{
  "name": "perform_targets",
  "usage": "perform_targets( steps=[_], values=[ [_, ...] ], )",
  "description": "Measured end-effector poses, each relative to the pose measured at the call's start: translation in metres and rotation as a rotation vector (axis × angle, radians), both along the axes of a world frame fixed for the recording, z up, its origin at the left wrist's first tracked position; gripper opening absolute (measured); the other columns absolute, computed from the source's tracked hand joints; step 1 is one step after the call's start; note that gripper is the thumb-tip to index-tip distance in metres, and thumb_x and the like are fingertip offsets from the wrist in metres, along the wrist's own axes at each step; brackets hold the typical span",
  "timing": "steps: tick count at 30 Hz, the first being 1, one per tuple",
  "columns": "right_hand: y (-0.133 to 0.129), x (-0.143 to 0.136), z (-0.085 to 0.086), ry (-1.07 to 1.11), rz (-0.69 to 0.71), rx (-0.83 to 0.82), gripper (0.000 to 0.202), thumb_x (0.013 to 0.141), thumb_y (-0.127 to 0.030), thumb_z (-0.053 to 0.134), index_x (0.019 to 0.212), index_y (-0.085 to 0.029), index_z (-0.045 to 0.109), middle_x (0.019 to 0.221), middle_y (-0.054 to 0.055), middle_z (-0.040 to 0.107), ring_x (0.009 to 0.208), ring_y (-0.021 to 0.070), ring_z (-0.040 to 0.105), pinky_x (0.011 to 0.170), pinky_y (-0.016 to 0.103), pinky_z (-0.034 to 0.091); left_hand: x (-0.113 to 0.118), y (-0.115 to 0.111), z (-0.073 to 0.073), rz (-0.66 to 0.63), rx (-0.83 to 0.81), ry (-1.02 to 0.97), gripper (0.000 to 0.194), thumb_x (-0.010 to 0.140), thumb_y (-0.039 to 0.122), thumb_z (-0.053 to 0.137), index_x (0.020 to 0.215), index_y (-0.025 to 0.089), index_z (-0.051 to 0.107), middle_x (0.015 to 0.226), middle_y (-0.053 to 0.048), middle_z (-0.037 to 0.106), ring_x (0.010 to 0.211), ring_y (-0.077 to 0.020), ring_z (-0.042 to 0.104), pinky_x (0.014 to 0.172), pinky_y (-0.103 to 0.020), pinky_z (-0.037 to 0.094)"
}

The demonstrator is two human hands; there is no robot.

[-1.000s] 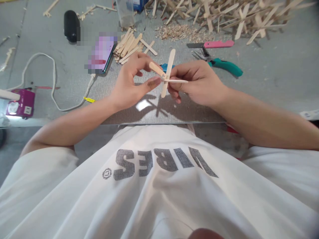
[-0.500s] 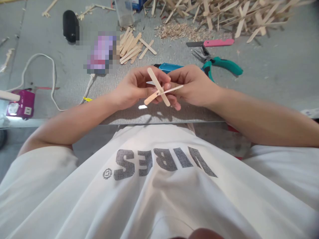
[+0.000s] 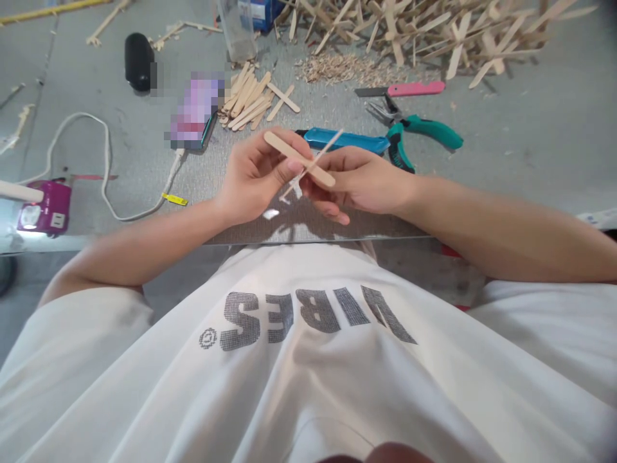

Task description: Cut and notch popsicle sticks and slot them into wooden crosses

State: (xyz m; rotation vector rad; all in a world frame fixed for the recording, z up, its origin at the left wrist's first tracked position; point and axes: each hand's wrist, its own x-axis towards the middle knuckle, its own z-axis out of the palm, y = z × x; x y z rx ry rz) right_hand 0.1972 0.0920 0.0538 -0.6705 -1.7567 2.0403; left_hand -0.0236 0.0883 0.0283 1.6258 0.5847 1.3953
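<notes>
Two wooden craft sticks joined in a cross [image 3: 318,171] are pinched between my hands above the table's near edge. One stick shows its flat face; the other appears edge-on, as a thin line. My left hand [image 3: 258,170] grips the cross near its middle with thumb and fingers. From the other side, my right hand [image 3: 359,177] has its fingers closed against the lower end of the flat stick. Just behind my hands lies a blue utility knife [image 3: 342,139]. Pliers with teal handles [image 3: 431,130] rest beyond my right hand.
A pile of loose craft sticks [image 3: 248,96] lies beside a phone [image 3: 196,110] on a white cable. Wood shavings [image 3: 342,69], a pink-handled blade [image 3: 415,89] and a heap of crossed sticks [image 3: 463,38] are at the back. A black case [image 3: 139,61] and purple adapter [image 3: 45,207] stand left.
The cross has turned in my fingers: the flat stick now slants more toward level, and the other stick is seen edge-on. The view has shifted slightly.
</notes>
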Motion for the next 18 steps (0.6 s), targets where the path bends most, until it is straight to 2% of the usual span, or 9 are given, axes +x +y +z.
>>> perform_targets(
  steps=[2, 5, 7, 8, 10, 12, 15, 18],
  values=[
    [0.004, 0.006, 0.001, -0.096, -0.155, 0.219, 0.062, 0.100, -0.081, 0.074, 0.093, -0.020, 0.065, 0.061, -0.001, 0.058, 0.049, 0.0129, 0.050, 0.049, 0.029, 0.043, 0.000, 0.003, -0.003, 0.074, -0.073, -0.041, 0.045, 0.090, 0.067, 0.092, 0.092, 0.024, 0.078, 0.085, -0.002, 0.074, 0.074, -0.0138, 0.069, 0.071, -0.030, 0.057],
    [0.014, 0.018, 0.005, -0.319, -0.450, 0.714, 0.041, 0.107, -0.062, 0.075, 0.098, -0.023, 0.069, 0.076, 0.004, 0.066, 0.068, 0.0173, 0.058, 0.070, 0.034, 0.050, -0.002, 0.010, -0.007, 0.121, -0.192, -0.018, 0.049, 0.093, 0.072, 0.086, 0.097, 0.025, 0.073, 0.087, -0.003, 0.070, 0.074, -0.0148, 0.068, 0.067, -0.030, 0.054],
    [0.022, 0.025, 0.006, -0.532, -0.504, 0.988, 0.025, 0.106, -0.047, 0.077, 0.110, -0.023, 0.072, 0.103, 0.011, 0.075, 0.095, 0.0243, 0.066, 0.091, 0.040, 0.053, -0.003, 0.011, -0.008, 0.123, -0.235, 0.026, 0.048, 0.098, 0.073, 0.080, 0.102, 0.026, 0.072, 0.090, -0.003, 0.069, 0.075, -0.0149, 0.068, 0.068, -0.030, 0.054],
    [0.025, 0.027, 0.005, -0.640, -0.490, 1.070, 0.026, 0.103, -0.043, 0.080, 0.118, -0.022, 0.073, 0.120, 0.015, 0.075, 0.109, 0.0290, 0.067, 0.100, 0.043, 0.052, -0.004, 0.012, -0.008, 0.118, -0.245, 0.036, 0.047, 0.100, 0.072, 0.079, 0.103, 0.026, 0.071, 0.090, -0.003, 0.068, 0.074, -0.0145, 0.067, 0.068, -0.030, 0.053],
    [0.032, 0.029, 0.000, -0.800, -0.446, 1.133, 0.043, 0.099, -0.042, 0.084, 0.133, -0.020, 0.070, 0.144, 0.021, 0.069, 0.131, 0.0374, 0.063, 0.112, 0.050, 0.049, -0.005, 0.010, -0.007, 0.112, -0.255, 0.028, 0.046, 0.101, 0.070, 0.079, 0.105, 0.025, 0.070, 0.090, -0.002, 0.068, 0.071, -0.0133, 0.065, 0.066, -0.030, 0.052],
    [0.038, 0.029, -0.008, -0.875, -0.409, 1.117, 0.051, 0.099, -0.043, 0.084, 0.139, -0.016, 0.067, 0.149, 0.025, 0.065, 0.135, 0.0406, 0.060, 0.117, 0.053, 0.048, -0.006, 0.008, -0.006, 0.130, -0.271, 0.023, 0.044, 0.101, 0.068, 0.079, 0.107, 0.025, 0.070, 0.089, -0.001, 0.067, 0.068, -0.0125, 0.064, 0.064, -0.029, 0.051],
    [0.048, 0.031, -0.022, -0.889, -0.372, 1.083, 0.035, 0.105, -0.034, 0.071, 0.134, -0.014, 0.067, 0.145, 0.027, 0.067, 0.132, 0.0396, 0.059, 0.121, 0.057, 0.045, -0.006, 0.006, -0.004, 0.158, -0.299, 0.028, 0.039, 0.103, 0.063, 0.078, 0.110, 0.026, 0.070, 0.081, 0.001, 0.063, 0.064, -0.0124, 0.062, 0.059, -0.029, 0.047],
    [0.057, 0.039, -0.029, -0.760, -0.452, 1.004, 0.019, 0.107, -0.036, 0.066, 0.118, -0.021, 0.067, 0.133, 0.022, 0.068, 0.125, 0.0353, 0.058, 0.120, 0.053, 0.044, -0.006, 0.006, -0.001, 0.127, -0.298, -0.038, 0.039, 0.100, 0.064, 0.080, 0.106, 0.028, 0.069, 0.074, 0.003, 0.059, 0.058, -0.0126, 0.057, 0.054, -0.029, 0.044]
  ],
)
